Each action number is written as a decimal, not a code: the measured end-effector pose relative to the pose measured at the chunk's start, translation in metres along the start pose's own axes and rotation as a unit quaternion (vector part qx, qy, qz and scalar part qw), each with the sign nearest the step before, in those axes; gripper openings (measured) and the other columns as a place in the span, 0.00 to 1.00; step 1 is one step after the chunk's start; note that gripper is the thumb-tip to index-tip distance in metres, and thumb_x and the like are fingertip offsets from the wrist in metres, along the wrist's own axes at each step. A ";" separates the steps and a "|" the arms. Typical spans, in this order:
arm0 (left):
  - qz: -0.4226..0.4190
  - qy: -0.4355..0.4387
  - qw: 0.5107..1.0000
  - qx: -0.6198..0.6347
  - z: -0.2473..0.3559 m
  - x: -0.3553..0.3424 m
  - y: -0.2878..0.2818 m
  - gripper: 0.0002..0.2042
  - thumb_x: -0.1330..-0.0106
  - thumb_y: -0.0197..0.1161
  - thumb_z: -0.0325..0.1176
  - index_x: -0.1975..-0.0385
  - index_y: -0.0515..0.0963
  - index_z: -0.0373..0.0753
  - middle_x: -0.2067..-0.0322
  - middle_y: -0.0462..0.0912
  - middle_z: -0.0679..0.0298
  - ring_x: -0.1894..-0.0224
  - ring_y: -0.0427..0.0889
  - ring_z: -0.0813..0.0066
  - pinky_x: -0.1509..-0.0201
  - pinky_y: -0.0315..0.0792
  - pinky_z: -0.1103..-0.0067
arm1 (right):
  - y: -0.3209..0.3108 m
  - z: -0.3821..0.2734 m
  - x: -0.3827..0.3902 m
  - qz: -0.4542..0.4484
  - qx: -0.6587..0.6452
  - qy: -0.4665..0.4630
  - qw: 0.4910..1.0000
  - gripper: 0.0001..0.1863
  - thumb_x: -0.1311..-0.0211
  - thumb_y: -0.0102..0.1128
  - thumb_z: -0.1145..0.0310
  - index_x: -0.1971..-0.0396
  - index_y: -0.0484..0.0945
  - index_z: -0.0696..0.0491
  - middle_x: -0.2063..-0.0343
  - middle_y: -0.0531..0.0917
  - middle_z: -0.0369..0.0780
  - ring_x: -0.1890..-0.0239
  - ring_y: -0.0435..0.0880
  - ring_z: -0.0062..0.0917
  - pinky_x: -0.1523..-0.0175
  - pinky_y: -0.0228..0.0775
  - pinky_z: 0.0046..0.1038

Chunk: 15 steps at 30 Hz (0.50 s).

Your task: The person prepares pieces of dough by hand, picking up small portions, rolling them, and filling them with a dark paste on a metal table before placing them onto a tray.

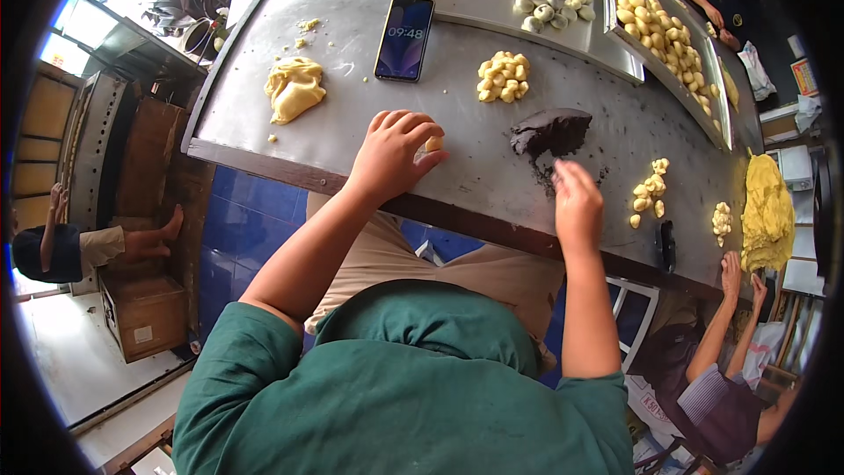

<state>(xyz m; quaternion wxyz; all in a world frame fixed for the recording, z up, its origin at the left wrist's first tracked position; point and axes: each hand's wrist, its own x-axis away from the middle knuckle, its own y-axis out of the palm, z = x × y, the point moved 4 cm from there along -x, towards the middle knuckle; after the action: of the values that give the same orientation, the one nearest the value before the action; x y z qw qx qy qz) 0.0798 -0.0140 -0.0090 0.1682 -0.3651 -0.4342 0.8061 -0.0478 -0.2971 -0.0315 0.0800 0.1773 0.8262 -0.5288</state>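
Note:
My left hand [396, 155] rests at the table's near edge, its fingers curled round a small pale dough ball [432, 144] that shows beside the thumb. At the lower edge of a dark brown lump of paste [552, 134], my right hand [578, 200] has its fingers drawn together among dark crumbs; what lies between the fingertips is hidden. Beyond my hands sits a heap of small pale yellow dough balls [503, 76]. A soft lump of yellow dough [294, 90] lies to the left, with bits of dough around it.
A phone [404, 39] lies on the metal table [352, 123]. Trays of greenish balls [549, 7] and yellow balls [658, 26] stand at the back. Small dough pieces [650, 186], a black object [665, 246] and a large yellow dough mass [767, 211] are rightward. Co-workers' hands [731, 274] are nearby.

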 end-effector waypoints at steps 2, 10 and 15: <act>-0.022 -0.013 1.000 -0.008 0.000 0.000 -0.003 0.10 0.36 0.69 0.41 0.59 0.82 0.48 0.57 0.85 0.68 0.48 0.80 0.65 0.36 0.66 0.66 | -0.006 0.018 -0.031 0.080 0.052 0.025 0.995 0.19 0.34 0.60 0.74 0.43 0.79 0.52 0.44 0.81 0.46 0.43 0.81 0.43 0.40 0.75 0.39; 0.012 -0.018 1.000 0.003 -0.006 0.002 0.002 0.08 0.34 0.67 0.42 0.60 0.84 0.49 0.60 0.86 0.68 0.50 0.81 0.67 0.38 0.67 0.67 | 0.001 0.004 -0.030 -0.058 0.140 0.113 0.982 0.21 0.33 0.60 0.73 0.40 0.76 0.56 0.52 0.82 0.51 0.47 0.81 0.44 0.41 0.74 0.41; -0.002 -0.088 0.996 -0.012 -0.020 0.007 -0.003 0.07 0.35 0.68 0.41 0.60 0.86 0.50 0.60 0.87 0.70 0.49 0.82 0.69 0.35 0.66 0.65 | -0.015 0.037 0.004 0.140 0.072 0.004 0.987 0.15 0.30 0.60 0.69 0.46 0.82 0.53 0.44 0.78 0.50 0.47 0.81 0.44 0.43 0.75 0.39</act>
<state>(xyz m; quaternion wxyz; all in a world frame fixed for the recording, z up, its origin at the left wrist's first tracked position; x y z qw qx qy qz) 0.0894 0.0033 -0.0164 0.1270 -0.2939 -0.4578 0.8294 -0.0596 -0.3358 -0.0358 0.1375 0.2989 0.7533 -0.5695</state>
